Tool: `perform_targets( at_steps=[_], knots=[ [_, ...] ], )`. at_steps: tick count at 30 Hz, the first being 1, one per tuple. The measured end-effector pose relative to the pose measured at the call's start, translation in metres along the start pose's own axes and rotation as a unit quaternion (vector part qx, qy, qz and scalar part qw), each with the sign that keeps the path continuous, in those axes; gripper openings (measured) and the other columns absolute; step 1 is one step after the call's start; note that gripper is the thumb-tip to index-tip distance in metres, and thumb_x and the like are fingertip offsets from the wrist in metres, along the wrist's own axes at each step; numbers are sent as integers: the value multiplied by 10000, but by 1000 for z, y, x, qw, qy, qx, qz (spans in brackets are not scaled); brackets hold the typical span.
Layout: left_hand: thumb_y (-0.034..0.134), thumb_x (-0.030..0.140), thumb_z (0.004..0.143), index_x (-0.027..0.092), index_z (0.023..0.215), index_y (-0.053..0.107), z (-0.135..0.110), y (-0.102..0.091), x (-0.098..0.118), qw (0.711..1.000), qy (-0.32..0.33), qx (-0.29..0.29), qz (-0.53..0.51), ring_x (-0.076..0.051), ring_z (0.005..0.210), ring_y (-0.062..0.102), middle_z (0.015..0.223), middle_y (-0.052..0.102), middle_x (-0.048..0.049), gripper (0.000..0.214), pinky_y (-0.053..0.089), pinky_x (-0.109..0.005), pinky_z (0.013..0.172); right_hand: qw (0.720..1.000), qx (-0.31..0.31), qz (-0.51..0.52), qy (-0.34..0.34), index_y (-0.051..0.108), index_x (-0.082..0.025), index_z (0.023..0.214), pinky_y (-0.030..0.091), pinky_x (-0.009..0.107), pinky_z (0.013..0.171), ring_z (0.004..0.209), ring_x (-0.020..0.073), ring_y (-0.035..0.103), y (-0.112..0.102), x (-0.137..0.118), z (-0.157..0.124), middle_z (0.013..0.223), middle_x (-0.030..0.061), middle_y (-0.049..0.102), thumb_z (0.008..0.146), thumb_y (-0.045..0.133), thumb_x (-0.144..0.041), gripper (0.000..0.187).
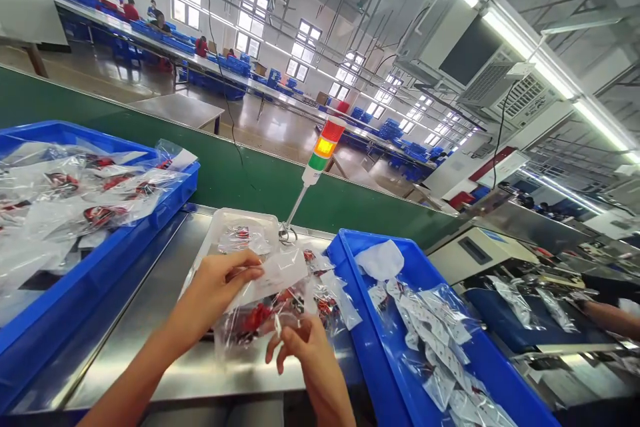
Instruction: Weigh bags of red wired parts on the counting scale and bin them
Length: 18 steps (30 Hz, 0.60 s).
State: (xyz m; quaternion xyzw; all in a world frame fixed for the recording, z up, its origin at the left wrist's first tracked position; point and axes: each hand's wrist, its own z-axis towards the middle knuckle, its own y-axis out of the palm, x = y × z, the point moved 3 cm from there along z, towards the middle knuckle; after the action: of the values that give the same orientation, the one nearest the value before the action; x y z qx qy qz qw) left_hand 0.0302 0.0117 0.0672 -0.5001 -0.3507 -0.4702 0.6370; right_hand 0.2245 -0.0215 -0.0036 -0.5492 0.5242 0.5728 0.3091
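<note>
My left hand (215, 293) pinches the edge of a white paper slip (273, 277), which lies over a transparent plastic bag (260, 323) holding red parts. My right hand (300, 347) grips the lower part of that bag, with its fingers curled and a small white strip showing near them. Behind my hands, a transparent plastic tray (227, 221) holds more bagged red items. Part of it is hidden by my left hand and the bag.
Blue trays flank me: one (175, 203) holds bagged red parts, the other (380, 353) white-backed bagged pieces. They stand on a steel bench (150, 347) before a green conveyor side (200, 147) with a stack light (325, 147). A co-worker's arm (610, 317) reaches in at right.
</note>
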Motion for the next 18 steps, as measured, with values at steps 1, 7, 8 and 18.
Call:
perform_targets(
  at_steps=[1,7,8,18],
  knots=[
    [588,476,797,216,721,719,0,1,1,1000,-3,3,-3,-154,590,556,657,693,10,301,415,-247,581,1000,7,-7,-1,711,-163,853,430,214,432,497,129,625,2,5,0,677,65,752,693,854,-606,492],
    [600,481,805,212,694,696,3,1,2,1000,1,-19,13,-149,574,527,631,664,14,306,390,-245,568,995,54,-67,-41,760,-175,792,544,275,550,607,189,705,-12,14,-2,688,80,774,747,833,-564,399],
    [588,469,825,213,699,692,3,2,3,999,13,-38,17,-148,576,529,636,664,14,304,390,-243,572,992,76,-72,-64,788,-189,874,591,306,640,738,220,746,-19,10,-4,820,101,807,723,851,-570,415],
    [547,141,919,231,830,731,-56,60,-5,893,177,-352,216,-183,648,704,713,754,-16,224,404,-234,612,974,-84,-206,-43,851,-288,927,622,377,774,814,273,775,-41,-11,-41,891,66,825,554,870,-716,568]
  ],
)
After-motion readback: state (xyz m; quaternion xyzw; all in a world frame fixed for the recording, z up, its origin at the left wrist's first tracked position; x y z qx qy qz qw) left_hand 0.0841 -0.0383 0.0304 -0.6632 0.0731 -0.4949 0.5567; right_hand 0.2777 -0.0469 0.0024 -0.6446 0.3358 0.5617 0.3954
